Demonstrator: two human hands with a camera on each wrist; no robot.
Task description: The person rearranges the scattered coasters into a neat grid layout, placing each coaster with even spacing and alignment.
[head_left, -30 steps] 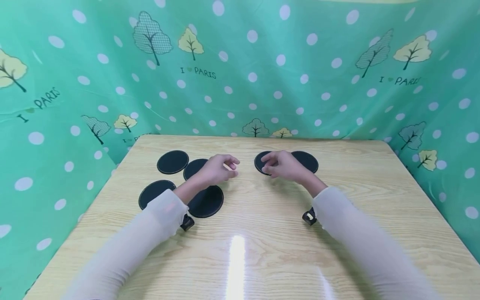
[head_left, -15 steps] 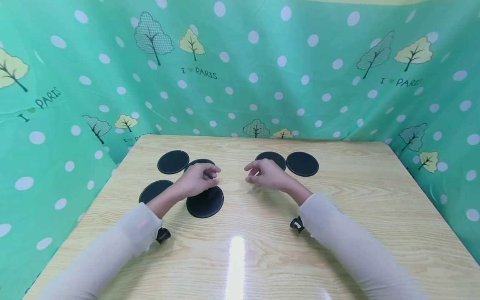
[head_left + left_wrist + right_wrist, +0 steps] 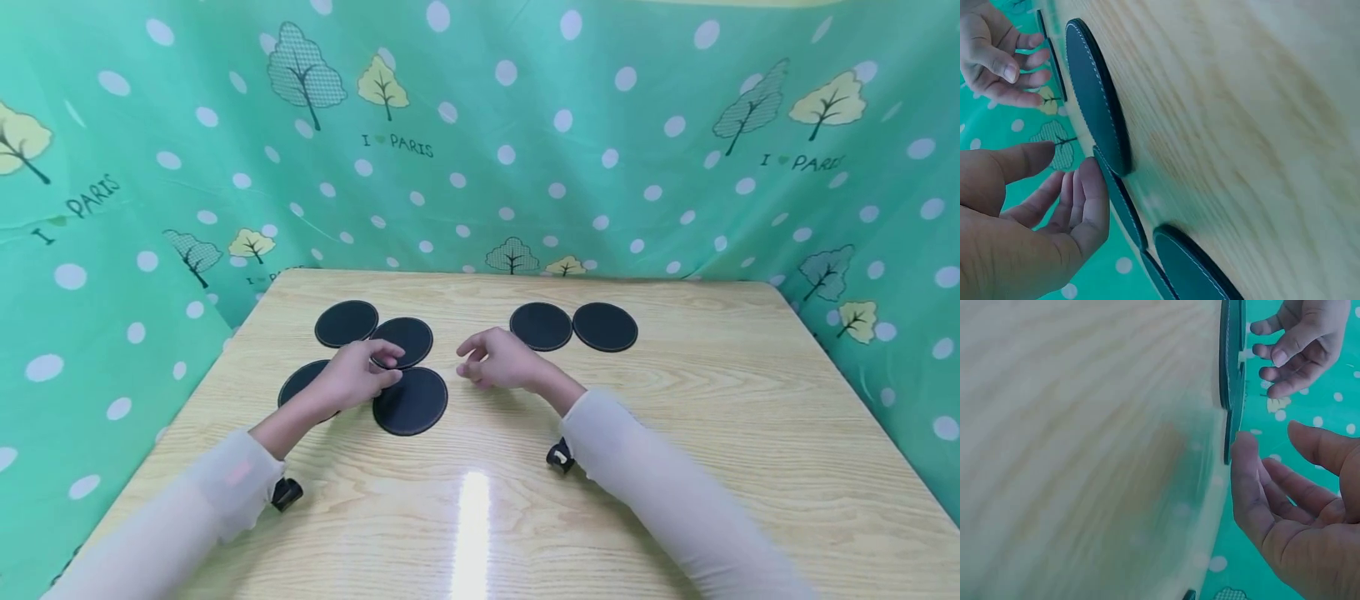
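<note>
Several round black coasters with stitched rims lie flat on the wooden table. On the left of the head view, my left hand (image 3: 352,377) hovers over a cluster of them, between the near-left coaster (image 3: 300,385) and the front coaster (image 3: 410,402). A back coaster (image 3: 405,340) lies just beyond its fingertips. In the left wrist view, the thumb and fingers are apart, loosely bent, with nothing between them. My right hand (image 3: 501,360) hangs above bare wood to the right of the cluster. Its fingers are likewise loosely bent and hold nothing, as the right wrist view shows.
A pair of coasters, one left (image 3: 541,326) and one right (image 3: 605,327), lies side by side beyond the right hand. Another coaster (image 3: 347,323) sits at the back left. A green dotted cloth (image 3: 480,192) hangs behind the wooden table (image 3: 712,375).
Both hands have moved left and nearer in the head view. The right hand has come away from above the pair of coasters; the left is further over the cluster. The coasters stay put.
</note>
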